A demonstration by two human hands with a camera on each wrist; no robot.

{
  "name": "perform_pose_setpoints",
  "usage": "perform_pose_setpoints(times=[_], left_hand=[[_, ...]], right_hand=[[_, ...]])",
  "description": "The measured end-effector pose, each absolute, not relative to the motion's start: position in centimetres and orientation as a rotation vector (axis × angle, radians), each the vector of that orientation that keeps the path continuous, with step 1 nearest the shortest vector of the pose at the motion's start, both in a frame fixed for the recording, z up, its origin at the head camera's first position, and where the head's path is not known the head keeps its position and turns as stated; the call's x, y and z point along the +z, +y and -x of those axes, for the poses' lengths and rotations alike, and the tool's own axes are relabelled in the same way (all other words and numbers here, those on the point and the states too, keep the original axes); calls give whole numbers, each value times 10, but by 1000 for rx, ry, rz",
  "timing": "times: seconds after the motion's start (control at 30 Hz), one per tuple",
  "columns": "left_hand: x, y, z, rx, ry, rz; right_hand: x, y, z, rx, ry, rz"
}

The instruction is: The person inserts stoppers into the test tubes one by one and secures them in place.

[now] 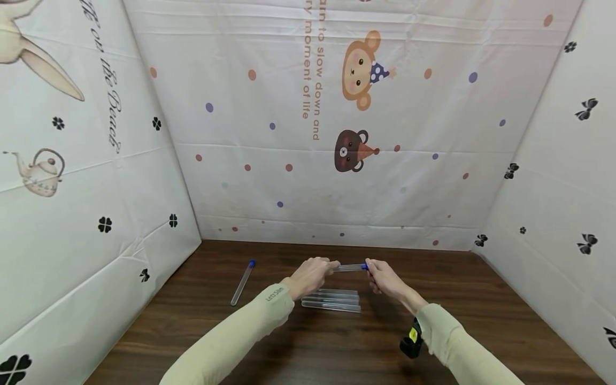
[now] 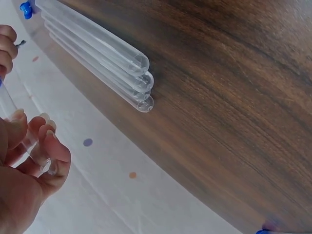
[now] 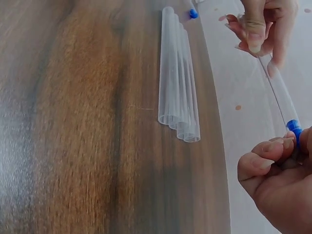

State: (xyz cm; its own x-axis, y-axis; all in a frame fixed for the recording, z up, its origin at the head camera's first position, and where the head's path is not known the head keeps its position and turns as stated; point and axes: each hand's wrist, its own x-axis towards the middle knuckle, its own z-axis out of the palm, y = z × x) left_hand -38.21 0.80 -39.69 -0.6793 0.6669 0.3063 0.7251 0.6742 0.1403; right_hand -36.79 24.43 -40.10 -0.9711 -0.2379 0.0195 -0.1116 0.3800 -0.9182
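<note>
Out in front over the table, my left hand (image 1: 310, 275) grips a clear test tube (image 3: 282, 92) near its rounded end. The thumb and fingers of my right hand (image 1: 387, 280) pinch the blue stopper (image 3: 294, 127) at the tube's other end. The tube lies about level between both hands. Below and nearer to me, several clear tubes (image 1: 332, 306) lie side by side, their rounded ends to the left and their mouths to the right. They carry no stoppers. Off to the left lies one tube (image 1: 243, 283) with a blue stopper (image 1: 252, 263) in its far end.
A dark brown wooden table (image 1: 284, 358) has printed white cloth walls (image 1: 269, 187) on three sides. Beside my right sleeve shows a black object (image 1: 410, 345) with a yellow patch. A small blue piece (image 2: 27, 9) appears beyond the row's mouths in the left wrist view.
</note>
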Motion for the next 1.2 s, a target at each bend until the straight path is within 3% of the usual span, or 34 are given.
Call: perform_pose_setpoints(times=[0.6, 1.2], left_hand=[[-399, 10, 382, -364, -2670, 1131], [-403, 13, 386, -125, -2686, 1142]], right_hand=[[-402, 249, 370, -1682, 2415, 333], [-401, 250, 369, -1305, 2802, 317]])
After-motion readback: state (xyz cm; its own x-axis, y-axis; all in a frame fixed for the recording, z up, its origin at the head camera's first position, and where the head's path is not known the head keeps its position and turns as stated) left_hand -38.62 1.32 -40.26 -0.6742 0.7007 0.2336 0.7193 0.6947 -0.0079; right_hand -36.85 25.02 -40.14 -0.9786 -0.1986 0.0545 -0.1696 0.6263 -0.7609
